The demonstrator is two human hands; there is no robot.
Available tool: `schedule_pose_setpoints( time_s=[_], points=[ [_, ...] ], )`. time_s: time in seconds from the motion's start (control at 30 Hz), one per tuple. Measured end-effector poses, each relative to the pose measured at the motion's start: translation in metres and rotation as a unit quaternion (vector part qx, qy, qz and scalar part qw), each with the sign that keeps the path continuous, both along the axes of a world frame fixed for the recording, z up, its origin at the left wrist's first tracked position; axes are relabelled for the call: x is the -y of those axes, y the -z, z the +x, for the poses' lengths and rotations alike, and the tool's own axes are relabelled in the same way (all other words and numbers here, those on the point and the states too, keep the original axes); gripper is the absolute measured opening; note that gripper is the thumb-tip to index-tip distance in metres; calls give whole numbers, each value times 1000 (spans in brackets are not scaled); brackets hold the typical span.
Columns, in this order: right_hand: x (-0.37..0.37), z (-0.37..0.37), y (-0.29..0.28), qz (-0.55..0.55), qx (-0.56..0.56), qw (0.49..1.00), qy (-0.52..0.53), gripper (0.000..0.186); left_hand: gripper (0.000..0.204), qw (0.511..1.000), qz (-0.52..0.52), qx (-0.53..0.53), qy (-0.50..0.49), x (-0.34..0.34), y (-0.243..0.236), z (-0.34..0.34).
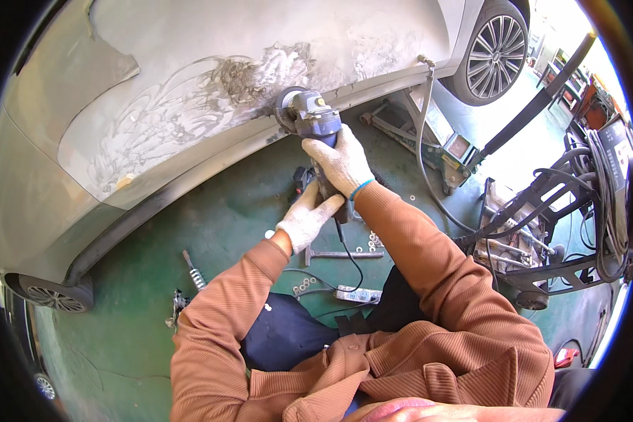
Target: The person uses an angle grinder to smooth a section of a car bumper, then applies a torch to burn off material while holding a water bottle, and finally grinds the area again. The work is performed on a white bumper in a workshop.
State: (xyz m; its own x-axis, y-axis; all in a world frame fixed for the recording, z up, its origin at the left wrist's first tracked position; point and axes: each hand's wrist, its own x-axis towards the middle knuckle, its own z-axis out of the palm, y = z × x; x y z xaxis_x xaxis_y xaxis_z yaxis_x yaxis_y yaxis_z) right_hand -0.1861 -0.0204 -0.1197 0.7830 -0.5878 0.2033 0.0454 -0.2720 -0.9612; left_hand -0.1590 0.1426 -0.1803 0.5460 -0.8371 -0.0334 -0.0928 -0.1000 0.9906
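Note:
Both my gloved hands are closed on an angle grinder (315, 121). My right hand (343, 165) grips its body just behind the head. My left hand (308, 216) is lower down, wrapped round the rear end near the cord. The round disc (287, 109) faces the lower side of a silver car (183, 42), at or very close to the panel above the sill; whether it touches I cannot tell. Sanded bare metal with swirl marks (169, 116) covers much of that panel, with a dark rough patch (239, 79) up and left of the disc.
A floor jack (429, 141) stands by the sill on the right. A cable (420, 119) runs from a clamp on the sill toward a wheeled cart (541, 232). On the green floor lie a T-shaped bar (344, 254), several metal rings (304, 285), a power strip (355, 295) and a slide-like tool (195, 276).

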Motion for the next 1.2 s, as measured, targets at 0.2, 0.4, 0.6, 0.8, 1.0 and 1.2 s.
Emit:
schedule_pose_setpoints(
  time_s=[0.2,0.4,0.6,0.8,1.0,1.2],
  points=[
    [40,39,-25,25,85,993,75,54,84,996,-64,1,-69,6,-1,15],
    [-6,33,-18,-46,22,996,-71,70,79,985,-103,-131,-45,4,15,38],
    [-30,32,2,253,93,943,-195,51,60,984,-46,-170,-8,-31,-5,50],
    [9,7,31,-150,-247,853,-435,66,56,984,127,-41,-115,-131,0,42],
    [28,-1,30,-257,-313,855,-324,61,63,894,371,-24,-251,-235,125,38],
    [44,-2,69,-215,-406,830,-317,50,71,699,616,60,-359,-260,211,63]
  ],
)
